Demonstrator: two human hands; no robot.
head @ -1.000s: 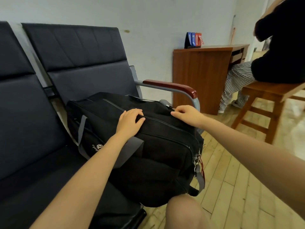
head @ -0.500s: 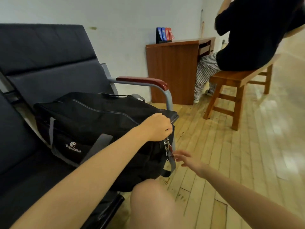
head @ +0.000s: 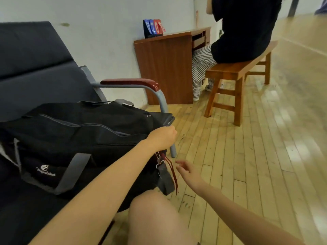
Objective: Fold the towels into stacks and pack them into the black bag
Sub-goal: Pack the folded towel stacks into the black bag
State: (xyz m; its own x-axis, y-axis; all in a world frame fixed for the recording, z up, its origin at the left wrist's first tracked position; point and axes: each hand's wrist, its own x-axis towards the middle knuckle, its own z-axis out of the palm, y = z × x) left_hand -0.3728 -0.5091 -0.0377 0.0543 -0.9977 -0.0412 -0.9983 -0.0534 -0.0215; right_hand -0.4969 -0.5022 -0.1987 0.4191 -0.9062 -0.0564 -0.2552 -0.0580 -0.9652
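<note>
Left hand [head: 163,138] still grips black bag [head: 79,131].

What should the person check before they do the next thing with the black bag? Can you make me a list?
1. Black bag rests on the seat: ok.
2. Left hand has hold of the bag's end: ok, fingers curled there; whether on the zipper pull, cannot tell.
3. Right hand is free to help: ok, open beside the strap clip, touching nothing.
4. Zipper shut all the way: cannot tell.
5. Towels are inside: cannot tell, none visible.
</note>
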